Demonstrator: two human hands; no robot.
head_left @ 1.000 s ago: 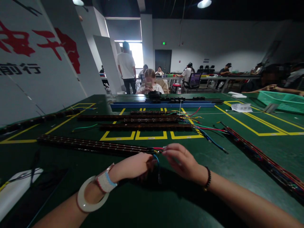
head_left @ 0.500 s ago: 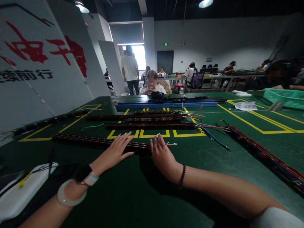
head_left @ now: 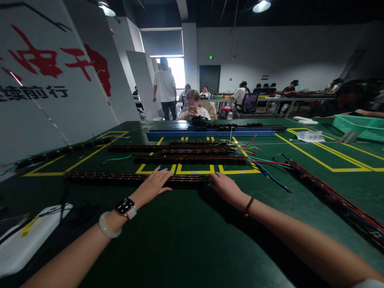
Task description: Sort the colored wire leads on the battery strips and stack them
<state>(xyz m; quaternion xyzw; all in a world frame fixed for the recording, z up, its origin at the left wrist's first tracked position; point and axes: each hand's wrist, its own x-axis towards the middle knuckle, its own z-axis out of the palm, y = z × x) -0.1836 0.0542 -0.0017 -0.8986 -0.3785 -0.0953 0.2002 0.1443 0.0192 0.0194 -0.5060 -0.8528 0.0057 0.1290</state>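
A long dark strip (head_left: 102, 177) with copper-coloured lines and pale dots lies across the near part of the green table. My left hand (head_left: 153, 185) rests on it right of its middle, fingers stretched out and thumb on the near side. At the strip's right end is my right hand (head_left: 226, 188), its fingers bent together and pointing left. Whatever those fingers close on is hidden behind them. Beyond my hands lie similar dark strips (head_left: 192, 159), parallel to the near one, with coloured wires (head_left: 267, 172) spreading from their right ends.
Yellow tape (head_left: 240, 172) marks boxes on the green table (head_left: 168, 248). A wire bundle (head_left: 333, 194) runs along the right, below a green basket (head_left: 360, 127). Blue rails (head_left: 210, 133) lie at the back. A white device (head_left: 36, 236) sits at left. A person (head_left: 193, 108) sits opposite.
My right hand has moved right, and its fingers have turned from upward to leftward. The red wire with a ring terminal at the strip's end is now hidden. My left hand has shifted slightly right.
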